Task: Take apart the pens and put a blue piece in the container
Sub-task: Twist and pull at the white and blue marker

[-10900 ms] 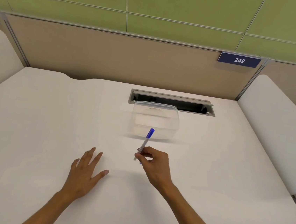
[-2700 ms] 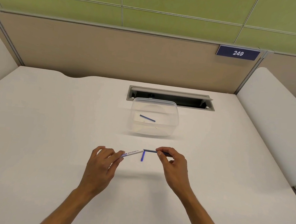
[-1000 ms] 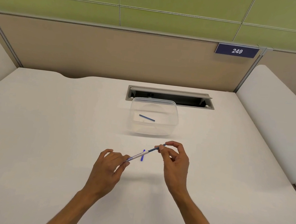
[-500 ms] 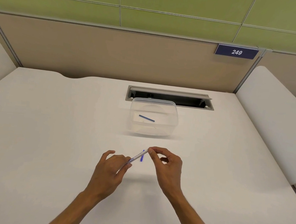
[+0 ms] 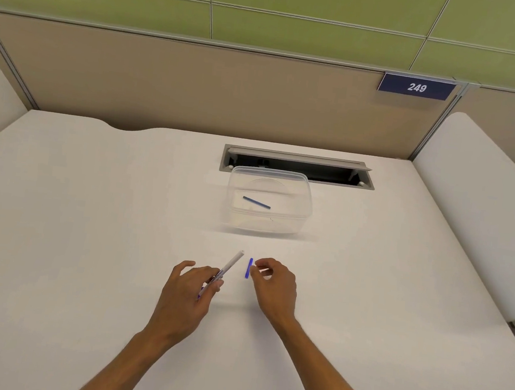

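Risk: w/ left hand [image 5: 191,286] clamped on pen barrel [image 5: 230,263] and right hand's [image 5: 274,284] curled fingers beside blue cap [image 5: 248,268], grip unclear, we judged it might roll.

Two hands are in view: one left hand [image 5: 189,286] and one right hand [image 5: 273,287]. There is one white pen barrel [image 5: 229,265], one short blue cap [image 5: 249,268] and one thin blue rod [image 5: 256,202]. One clear container [image 5: 304,206] stands on one white table [image 5: 89,209]. One grey cable slot [image 5: 297,166] is set into it, and one number plate [image 5: 417,87] reads 249.
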A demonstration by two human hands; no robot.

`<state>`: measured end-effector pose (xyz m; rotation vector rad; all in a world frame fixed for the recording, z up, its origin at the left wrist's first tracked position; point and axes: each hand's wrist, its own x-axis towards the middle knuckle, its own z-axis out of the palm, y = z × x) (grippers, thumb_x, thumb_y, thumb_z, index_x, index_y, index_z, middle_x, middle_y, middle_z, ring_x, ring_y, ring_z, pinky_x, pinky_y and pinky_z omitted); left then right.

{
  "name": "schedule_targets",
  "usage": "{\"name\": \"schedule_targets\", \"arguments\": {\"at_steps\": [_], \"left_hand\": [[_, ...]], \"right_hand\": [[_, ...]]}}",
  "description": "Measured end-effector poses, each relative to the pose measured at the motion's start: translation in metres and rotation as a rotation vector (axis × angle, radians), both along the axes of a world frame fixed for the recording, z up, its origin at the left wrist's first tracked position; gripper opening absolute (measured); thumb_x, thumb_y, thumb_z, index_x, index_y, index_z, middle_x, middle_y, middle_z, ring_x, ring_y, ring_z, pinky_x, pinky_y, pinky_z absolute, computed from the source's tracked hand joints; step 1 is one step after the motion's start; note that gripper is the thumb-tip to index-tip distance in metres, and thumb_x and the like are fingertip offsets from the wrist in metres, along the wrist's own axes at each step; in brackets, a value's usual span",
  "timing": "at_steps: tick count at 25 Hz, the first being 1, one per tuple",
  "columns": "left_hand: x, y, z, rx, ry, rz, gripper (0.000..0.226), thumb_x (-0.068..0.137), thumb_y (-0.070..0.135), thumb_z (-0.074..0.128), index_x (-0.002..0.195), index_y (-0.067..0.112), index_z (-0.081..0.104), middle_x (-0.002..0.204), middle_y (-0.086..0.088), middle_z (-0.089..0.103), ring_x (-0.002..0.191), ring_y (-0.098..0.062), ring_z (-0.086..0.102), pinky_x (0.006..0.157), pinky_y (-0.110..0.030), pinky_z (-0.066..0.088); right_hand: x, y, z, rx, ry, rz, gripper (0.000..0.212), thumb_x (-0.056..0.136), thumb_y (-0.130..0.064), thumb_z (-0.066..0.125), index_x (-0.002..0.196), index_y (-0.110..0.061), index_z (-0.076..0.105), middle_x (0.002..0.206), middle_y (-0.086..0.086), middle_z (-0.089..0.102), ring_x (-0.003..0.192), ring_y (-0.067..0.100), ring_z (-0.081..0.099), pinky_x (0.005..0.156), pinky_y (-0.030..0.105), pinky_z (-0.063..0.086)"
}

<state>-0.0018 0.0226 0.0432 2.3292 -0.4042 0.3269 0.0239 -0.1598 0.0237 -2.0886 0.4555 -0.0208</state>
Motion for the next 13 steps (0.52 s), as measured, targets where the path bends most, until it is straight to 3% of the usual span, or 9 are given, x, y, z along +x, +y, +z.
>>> {"name": "schedule_targets", "arguments": {"at_steps": [3,6,13], "left_hand": [[0.000,0.000,0.000,0.010,-0.007,-0.014,0.016,0.093,0.025,0.054,0.094,0.015,0.066,0.078,0.012,0.069,0.070,-0.011,0.062,0.102,-0.025,0.031],[0.000,0.002,0.000,0.023,-0.018,-0.005,0.015,0.092,0.023,0.056,0.095,0.014,0.067,0.082,0.010,0.070,0.074,-0.013,0.062,0.100,-0.026,0.033],[-0.002,0.008,-0.002,0.032,-0.003,0.019,0.020,0.092,0.028,0.053,0.096,0.015,0.068,0.085,0.011,0.070,0.075,-0.012,0.061,0.101,-0.027,0.033]], "right_hand": [[0.011,0.007,-0.010,-0.258,0.088,0.025,0.025,0.087,-0.049,0.062,0.093,-0.026,0.065,0.092,-0.012,0.068,0.081,0.010,0.062,0.071,0.027,0.045],[0.020,0.013,-0.014,-0.435,0.094,0.066,0.033,0.088,-0.054,0.057,0.094,-0.021,0.063,0.094,-0.007,0.065,0.086,0.017,0.064,0.070,0.029,0.043],[0.022,0.011,-0.016,-0.490,0.142,0.133,0.021,0.092,-0.037,0.054,0.088,-0.019,0.062,0.087,-0.003,0.068,0.079,0.020,0.061,0.066,0.030,0.044]]}}
